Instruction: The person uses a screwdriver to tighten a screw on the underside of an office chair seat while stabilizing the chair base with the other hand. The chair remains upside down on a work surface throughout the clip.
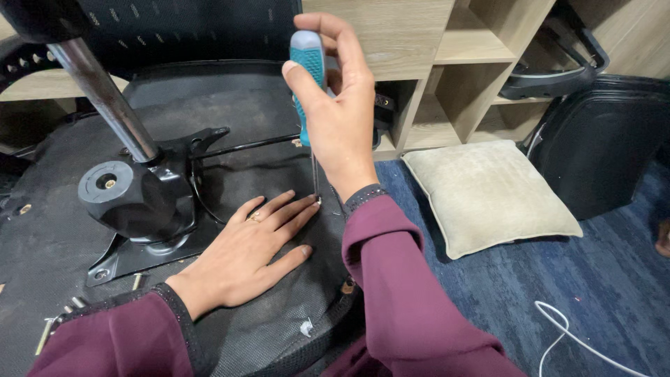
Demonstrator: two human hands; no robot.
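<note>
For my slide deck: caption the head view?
Right hand drives a screwdriver into an upturned chair seat; left hand steadies it.

Teal-handled screwdriver [308,77] stands upright, tip on the black seat underside [258,139].

Beige cushion [488,195] on blue carpet [593,279]; white cable [569,335] nearby; wooden shelving [460,70] behind.

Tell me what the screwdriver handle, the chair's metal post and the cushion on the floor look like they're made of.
Screwdriver handle: probably plastic with rubbery teal grip.
Chair post: polished metal, it shows bright reflections.
Cushion: beige fabric, softly creased, matte.
</note>
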